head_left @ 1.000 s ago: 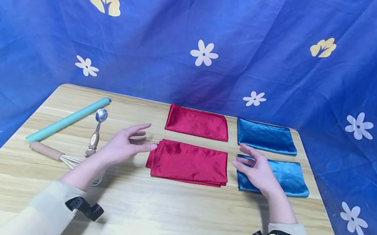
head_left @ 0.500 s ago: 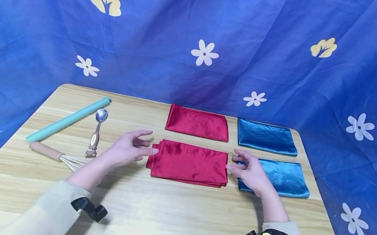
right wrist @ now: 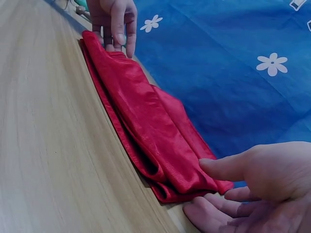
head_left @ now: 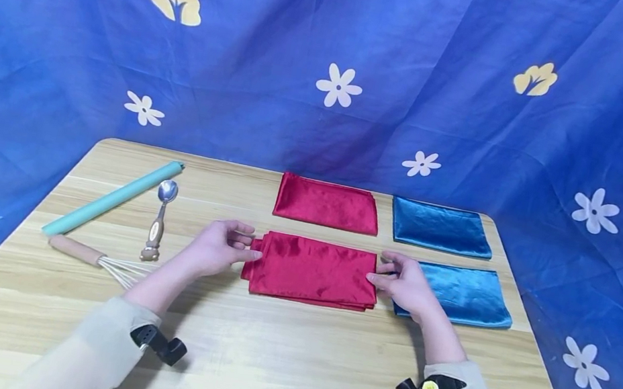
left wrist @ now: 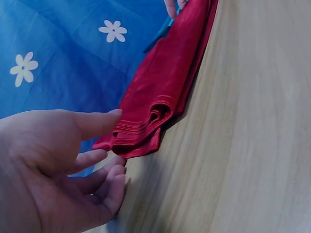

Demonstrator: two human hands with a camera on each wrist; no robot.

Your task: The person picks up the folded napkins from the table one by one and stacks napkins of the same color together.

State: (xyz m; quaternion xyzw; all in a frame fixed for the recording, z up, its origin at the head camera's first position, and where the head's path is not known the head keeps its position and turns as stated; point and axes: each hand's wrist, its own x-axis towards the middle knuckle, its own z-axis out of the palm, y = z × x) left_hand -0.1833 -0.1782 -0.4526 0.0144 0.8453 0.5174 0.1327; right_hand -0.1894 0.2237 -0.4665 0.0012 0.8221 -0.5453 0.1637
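Note:
A folded red cloth (head_left: 312, 268) lies on the wooden table (head_left: 274, 352), with my hands at its two short ends. My left hand (head_left: 220, 249) is at the left end; in the left wrist view its thumb (left wrist: 97, 121) touches the top of the folded edge (left wrist: 141, 131) and the fingers lie loosely curved just below. My right hand (head_left: 404, 283) is at the right end; in the right wrist view its thumb (right wrist: 223, 167) touches the cloth's corner (right wrist: 180, 179). Neither hand plainly grips the cloth.
Behind lies a second red cloth (head_left: 327, 202). Two folded blue cloths (head_left: 441, 226) (head_left: 469, 294) lie to the right. A teal roll (head_left: 112, 197), a spoon (head_left: 159, 218) and a whisk (head_left: 94, 255) are at the left. A blue flowered backdrop surrounds the table.
Both hands have come down and moved inward from beside the near red cloth until their fingertips reach its two ends. The cloths have not moved.

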